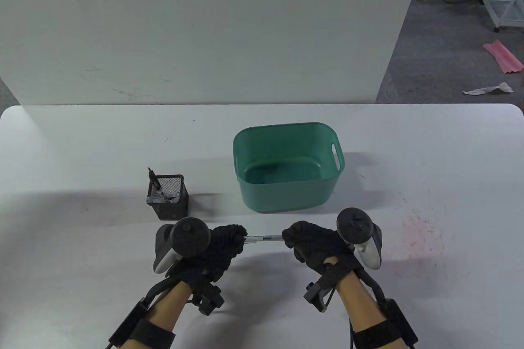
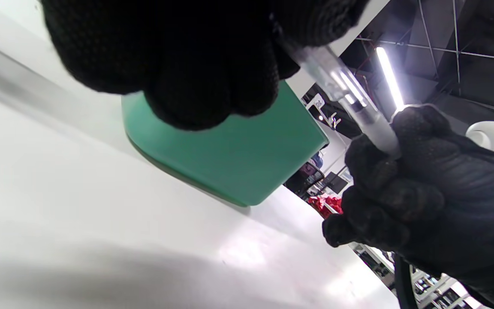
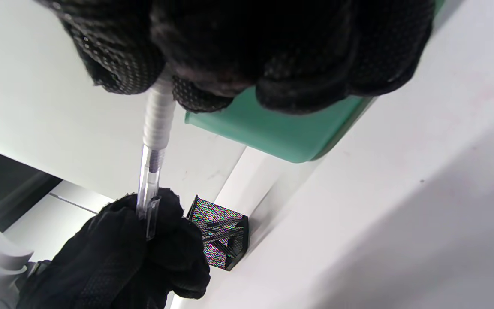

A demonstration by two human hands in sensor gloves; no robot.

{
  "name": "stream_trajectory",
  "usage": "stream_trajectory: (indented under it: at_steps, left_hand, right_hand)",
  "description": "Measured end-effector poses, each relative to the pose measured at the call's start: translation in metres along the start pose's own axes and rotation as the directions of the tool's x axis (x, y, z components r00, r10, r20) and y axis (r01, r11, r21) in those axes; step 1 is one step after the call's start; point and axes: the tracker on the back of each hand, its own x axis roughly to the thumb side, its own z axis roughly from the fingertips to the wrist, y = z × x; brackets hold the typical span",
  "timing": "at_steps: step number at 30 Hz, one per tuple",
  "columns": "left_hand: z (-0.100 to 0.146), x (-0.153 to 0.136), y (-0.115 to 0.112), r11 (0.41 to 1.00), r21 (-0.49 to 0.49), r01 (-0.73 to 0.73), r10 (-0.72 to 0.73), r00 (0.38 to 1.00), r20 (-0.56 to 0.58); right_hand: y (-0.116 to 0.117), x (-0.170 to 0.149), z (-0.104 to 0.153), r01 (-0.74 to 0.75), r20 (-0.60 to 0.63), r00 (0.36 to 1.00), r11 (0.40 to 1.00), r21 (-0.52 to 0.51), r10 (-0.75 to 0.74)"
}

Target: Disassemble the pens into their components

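A clear-barrelled pen (image 1: 264,238) with a white ribbed grip is held level above the table (image 1: 82,140) between both gloved hands. My left hand (image 1: 229,238) grips its clip end (image 3: 150,214). My right hand (image 1: 297,238) grips the white grip end (image 2: 380,133). The same pen (image 3: 155,141) runs from the right hand's fingers down to the left glove in the right wrist view. Both ends are hidden inside the gloves. A black mesh pen cup (image 1: 168,197) left of centre holds more pens.
A teal plastic bin (image 1: 286,167) with handle slots stands just behind the hands, its inside bare. A white wall panel (image 1: 204,25) rises behind the table. A faint reddish stain (image 1: 421,226) marks the table at the right.
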Motion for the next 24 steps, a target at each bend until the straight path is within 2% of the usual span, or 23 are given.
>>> stream_trajectory:
  at_steps: [3,8,10,13,17,24]
  left_hand:
    - [-0.001,-0.003,0.0,1.0,0.012,-0.029,0.029,0.999,-0.031]
    - [0.004,-0.011,0.002,0.998,0.046,-0.048,0.05,0.997,-0.055]
    - [0.007,-0.015,0.001,0.997,0.04,-0.067,0.07,0.996,-0.054]
    - [0.008,-0.017,-0.002,0.998,0.026,-0.062,0.063,0.997,-0.047]
    - [0.01,-0.018,-0.003,0.998,0.028,-0.052,0.053,0.997,-0.052]
    - [0.011,-0.021,-0.005,0.997,0.019,-0.08,0.081,0.994,-0.067]
  right_hand:
    - [0.001,-0.002,0.0,0.094,-0.024,0.995,0.996,0.008,-0.093]
    - [0.0,-0.011,0.003,-0.036,-0.059,0.998,0.999,-0.006,0.036]
    - [0.001,-0.014,0.003,-0.008,-0.069,0.998,1.0,0.022,0.009]
    - [0.004,-0.015,0.002,0.056,-0.068,0.996,0.998,-0.021,-0.057]
    - [0.008,-0.014,0.001,0.073,-0.045,0.996,0.997,0.021,-0.072]
    - [0.008,-0.012,0.001,0.049,-0.022,0.999,0.998,0.036,-0.048]
